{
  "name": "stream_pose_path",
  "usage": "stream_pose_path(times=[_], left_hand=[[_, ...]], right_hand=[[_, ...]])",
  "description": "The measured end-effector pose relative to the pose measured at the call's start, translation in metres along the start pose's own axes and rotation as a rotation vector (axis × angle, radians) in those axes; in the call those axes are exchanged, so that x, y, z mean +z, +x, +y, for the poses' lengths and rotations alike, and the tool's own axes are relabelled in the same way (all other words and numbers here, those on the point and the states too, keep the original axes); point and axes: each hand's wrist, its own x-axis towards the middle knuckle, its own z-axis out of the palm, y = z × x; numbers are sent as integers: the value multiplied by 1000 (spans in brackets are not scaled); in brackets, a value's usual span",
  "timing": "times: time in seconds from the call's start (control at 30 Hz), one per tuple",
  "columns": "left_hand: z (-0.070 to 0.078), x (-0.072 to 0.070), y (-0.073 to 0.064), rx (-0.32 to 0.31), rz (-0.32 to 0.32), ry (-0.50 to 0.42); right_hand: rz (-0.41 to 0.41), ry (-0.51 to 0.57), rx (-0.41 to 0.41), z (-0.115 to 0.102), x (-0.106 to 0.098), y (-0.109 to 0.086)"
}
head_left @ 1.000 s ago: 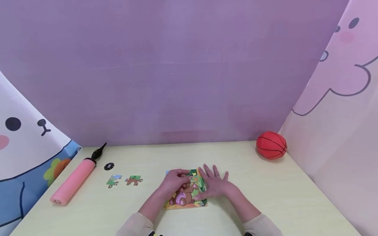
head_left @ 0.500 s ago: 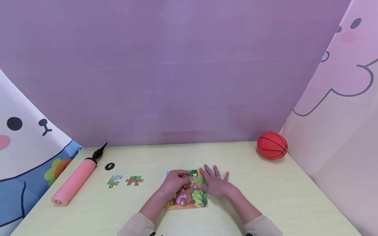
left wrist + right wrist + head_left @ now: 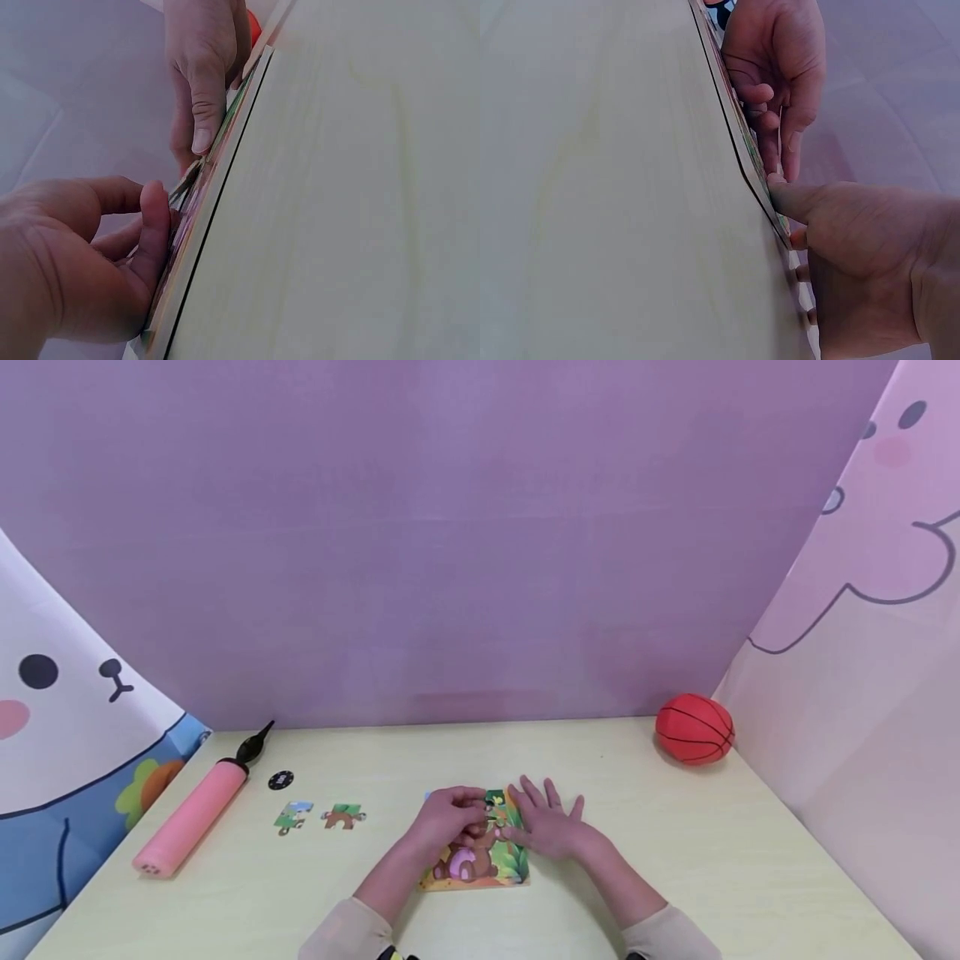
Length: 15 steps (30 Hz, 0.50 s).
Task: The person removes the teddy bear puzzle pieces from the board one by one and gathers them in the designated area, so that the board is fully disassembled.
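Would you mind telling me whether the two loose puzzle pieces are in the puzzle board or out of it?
Out. Both loose puzzle pieces lie on the table, left of the puzzle board.

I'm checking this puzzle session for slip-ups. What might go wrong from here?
The piece under the left hand may seat crooked, since the fingers hide the slot in the puzzle board. The right hand presses only the board's edge, so it may slide. A sleeve might brush the loose pieces.

Bright even light, faint shadows, bowed head-view edges, soft wrist views
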Motion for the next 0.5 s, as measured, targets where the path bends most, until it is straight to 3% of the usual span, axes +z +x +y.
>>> stream_pose_path(times=[0.2, 0.5], left_hand=[[-2, 3, 2, 37, 9, 30], [-1, 11, 3, 60, 92, 64]], right_hand=[[1, -7, 3, 0, 1, -1], [3, -11, -2, 1, 2, 1]])
